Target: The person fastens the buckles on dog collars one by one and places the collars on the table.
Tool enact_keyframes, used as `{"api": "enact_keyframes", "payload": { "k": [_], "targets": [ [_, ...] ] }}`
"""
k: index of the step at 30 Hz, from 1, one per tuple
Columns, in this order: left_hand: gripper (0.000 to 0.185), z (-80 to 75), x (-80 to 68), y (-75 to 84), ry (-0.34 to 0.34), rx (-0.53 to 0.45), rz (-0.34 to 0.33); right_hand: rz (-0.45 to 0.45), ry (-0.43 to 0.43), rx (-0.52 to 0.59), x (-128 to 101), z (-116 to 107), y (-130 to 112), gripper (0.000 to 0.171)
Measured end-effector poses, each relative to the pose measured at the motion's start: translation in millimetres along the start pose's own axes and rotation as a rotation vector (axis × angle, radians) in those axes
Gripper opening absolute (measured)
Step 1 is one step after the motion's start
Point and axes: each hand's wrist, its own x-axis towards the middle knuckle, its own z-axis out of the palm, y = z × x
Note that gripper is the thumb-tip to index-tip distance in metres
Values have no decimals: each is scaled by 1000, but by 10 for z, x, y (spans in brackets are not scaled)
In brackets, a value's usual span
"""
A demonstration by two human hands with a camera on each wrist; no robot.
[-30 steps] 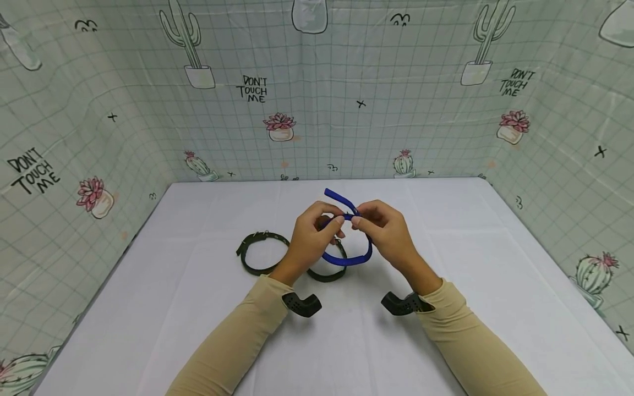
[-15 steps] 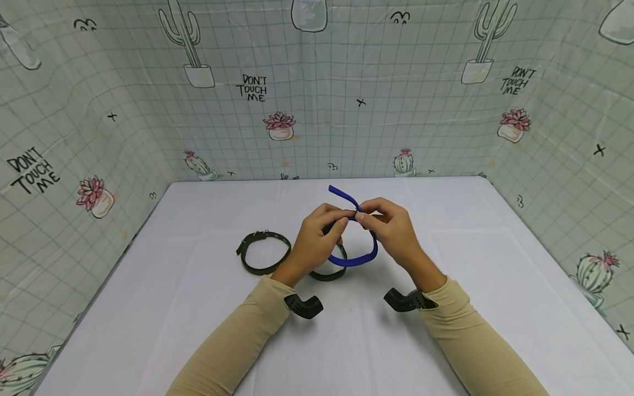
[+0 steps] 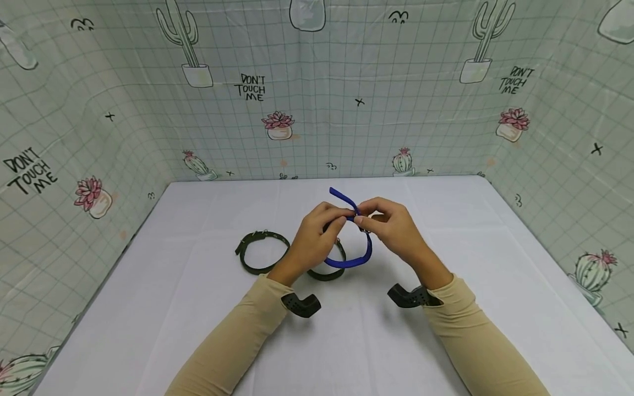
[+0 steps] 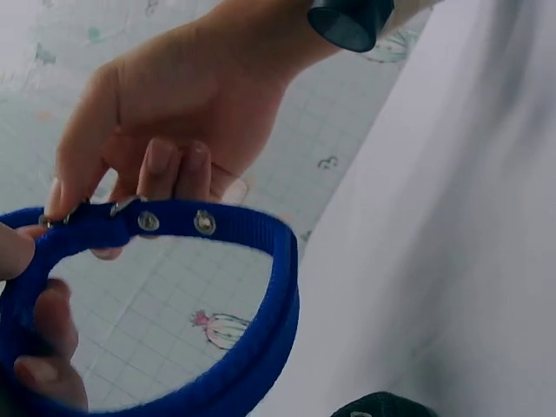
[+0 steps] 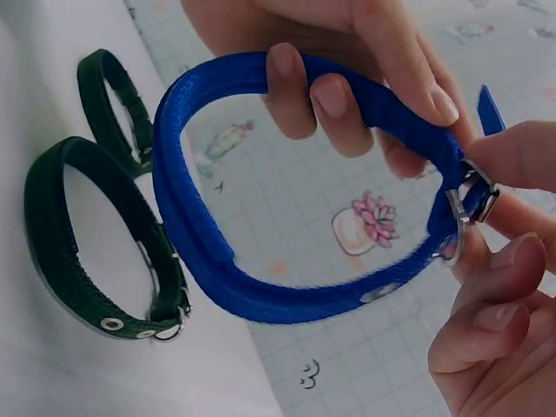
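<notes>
**Both hands working the buckle of a blue collar above the table**

The left hand [image 3: 317, 234] is curling its fingers round the blue collar [image 3: 354, 259] just left of the metal buckle [image 5: 469, 201]; the right hand [image 3: 393, 228] is pinching the buckle itself between thumb and fingertips, so neither hand is loose or free. The collar is being held as a closed loop in the middle of the head view, lifted off the white table [image 3: 470, 247], with its free strap end [image 3: 340, 196] sticking up toward the upper left of the hands; in the right wrist view the loop is filling the centre of the frame, the buckle sitting at the right edge between the two hands. Two dark green collars are lying on the table (both looped shut): one [image 3: 261, 252] left of centre, the other [image 3: 324, 270] partly hidden beneath the left hand.

To do this step well, I judge that the left hand should be keeping the strap flat and untwisted near the buckle; the right should be steadying the frame so the prong is meeting an eyelet squarely; gentle tension would likely help.
</notes>
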Motion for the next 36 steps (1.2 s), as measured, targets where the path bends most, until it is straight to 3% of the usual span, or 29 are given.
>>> {"api": "enact_keyframes", "payload": {
  "k": [6, 16, 22, 29, 36],
  "targets": [
    [27, -31, -3, 30, 19, 20, -107, 22, -8, -7, 3, 49, -17, 33],
    [25, -117, 35, 74, -31, 44, -116, 8, -22, 10, -3, 49, -21, 29],
    [25, -153, 55, 104, -25, 11, -179, 36, -32, -23, 15, 24, -23, 25],
    [33, -149, 66, 92, 4, -152, -250, 55, -44, -36, 14, 14, -20, 25],
    [35, -145, 71, 64, 89, -296, -225, 62, -30, 4, 3, 25, -15, 22]
  ]
}}
